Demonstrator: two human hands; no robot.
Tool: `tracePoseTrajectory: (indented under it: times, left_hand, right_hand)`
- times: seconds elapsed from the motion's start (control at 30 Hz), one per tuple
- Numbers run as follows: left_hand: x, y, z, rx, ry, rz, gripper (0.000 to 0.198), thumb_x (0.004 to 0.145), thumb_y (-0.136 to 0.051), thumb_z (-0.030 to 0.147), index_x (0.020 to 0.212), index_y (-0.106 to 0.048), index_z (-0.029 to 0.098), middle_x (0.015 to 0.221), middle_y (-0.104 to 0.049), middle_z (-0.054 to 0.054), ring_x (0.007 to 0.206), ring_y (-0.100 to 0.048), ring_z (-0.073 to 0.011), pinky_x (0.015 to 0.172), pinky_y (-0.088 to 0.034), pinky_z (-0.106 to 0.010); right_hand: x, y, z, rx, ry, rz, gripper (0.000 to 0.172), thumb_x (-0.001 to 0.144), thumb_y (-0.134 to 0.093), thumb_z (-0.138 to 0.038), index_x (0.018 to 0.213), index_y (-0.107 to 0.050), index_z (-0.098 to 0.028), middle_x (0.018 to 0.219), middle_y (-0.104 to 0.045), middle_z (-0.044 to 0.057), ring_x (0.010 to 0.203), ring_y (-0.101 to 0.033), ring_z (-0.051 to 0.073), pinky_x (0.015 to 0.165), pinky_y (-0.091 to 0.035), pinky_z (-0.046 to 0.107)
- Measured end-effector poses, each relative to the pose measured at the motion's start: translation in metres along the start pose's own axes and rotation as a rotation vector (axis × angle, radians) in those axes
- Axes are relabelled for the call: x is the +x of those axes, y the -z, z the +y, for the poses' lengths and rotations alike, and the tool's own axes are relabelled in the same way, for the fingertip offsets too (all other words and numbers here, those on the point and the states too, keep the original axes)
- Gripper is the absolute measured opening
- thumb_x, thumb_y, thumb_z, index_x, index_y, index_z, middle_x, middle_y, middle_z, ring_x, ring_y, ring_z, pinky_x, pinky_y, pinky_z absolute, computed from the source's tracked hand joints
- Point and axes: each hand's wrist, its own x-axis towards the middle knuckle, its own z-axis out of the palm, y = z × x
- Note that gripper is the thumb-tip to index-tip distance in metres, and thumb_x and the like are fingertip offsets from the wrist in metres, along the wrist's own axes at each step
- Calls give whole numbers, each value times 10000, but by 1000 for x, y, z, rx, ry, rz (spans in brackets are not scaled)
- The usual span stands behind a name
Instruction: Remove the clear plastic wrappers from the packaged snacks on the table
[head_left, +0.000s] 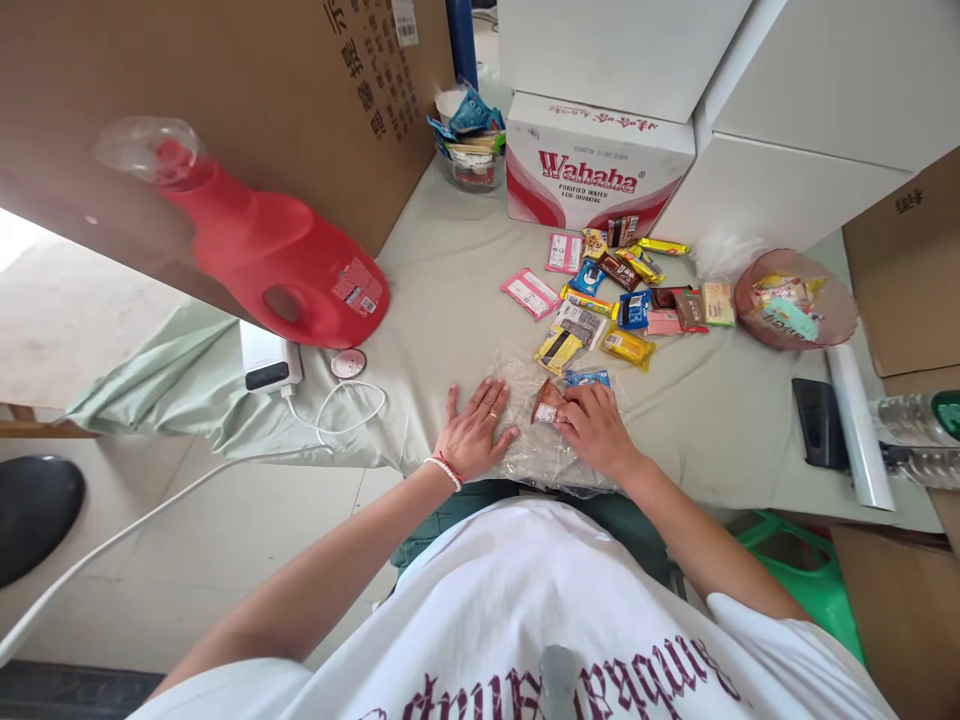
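My left hand (pixel 474 432) lies flat, fingers stretched, over the left edge of a clear plastic bag (pixel 534 458) at the front of the cloth-covered table. With bent fingers, my right hand (pixel 600 428) grips the right side of a brown snack packet (pixel 545 403) resting on that bag. Just past its knuckles a blue snack packet (pixel 589 379) shows, partly covered by the hand. Farther back lie several wrapped snacks, among them a yellow packet (pixel 628 347), a grey-and-yellow packet (pixel 560 348) and a pink packet (pixel 530 293).
A red jug (pixel 300 260) stands at left beside a white power bank (pixel 270 358) with a cable. Behind are a Wahaha carton (pixel 592 175) and a tub of packets (pixel 474 165). At right sit a pinkish bowl (pixel 757 320), a plastic roll (pixel 861 430) and bottles (pixel 911 420).
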Motion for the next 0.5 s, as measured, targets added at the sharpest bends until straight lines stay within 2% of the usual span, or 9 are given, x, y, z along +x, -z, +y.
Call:
tracePoseTrajectory:
  times: [0.1,0.2,0.27,0.33,0.43,0.5]
  left_hand:
    - [1,-2,-2,-7,-7,7,721,1039,-430,516,1673,-267,214,1698,-354,-143,1588,-329,-328,1293,74,-669]
    - [-4,0,-8,-28,-11,25,715,1039,-434,511,1671,-276,216,1707,-341,-139,1598,-310,-323,1312,0,-643]
    - [-11,6,-14,-39,-13,68,671,1034,-450,461,1654,-330,232,1712,-336,-129,1609,-281,-325,1316,-56,-628]
    - [-22,15,-21,-59,-72,87,618,1012,-461,348,1623,-396,279,1695,-386,-91,1616,-264,-314,1318,-70,-619]
    - [-38,29,-34,-129,-289,-66,752,893,-458,159,1622,-385,327,1615,-523,-36,1582,-351,-264,1330,-35,-591]
    - [-44,34,-42,-161,-386,-209,880,798,-487,136,1648,-330,304,1611,-529,-46,1559,-394,-266,1329,-16,-588]
  right_hand:
    - [3,-5,-5,16,56,-29,162,1007,-610,-238,1135,-709,-224,1238,-663,121,1172,-552,289,1160,-344,549]
    - [0,-10,-6,43,50,-32,213,982,-640,-204,1187,-693,-224,1339,-632,136,1280,-551,300,1226,-276,621]
    - [-14,-5,-2,107,61,11,214,991,-645,-262,1197,-681,-220,1448,-568,155,1372,-506,314,1224,-309,620]
    - [-38,4,4,203,106,40,283,996,-653,-361,1232,-658,-204,1513,-512,178,1416,-474,317,1190,-402,570]
    - [-83,10,12,263,169,-9,511,934,-728,-496,1323,-621,-183,1501,-530,197,1394,-497,336,1149,-467,564]
    - [-108,3,15,205,188,-45,494,933,-741,-428,1350,-623,-191,1478,-573,182,1369,-528,342,1172,-437,611]
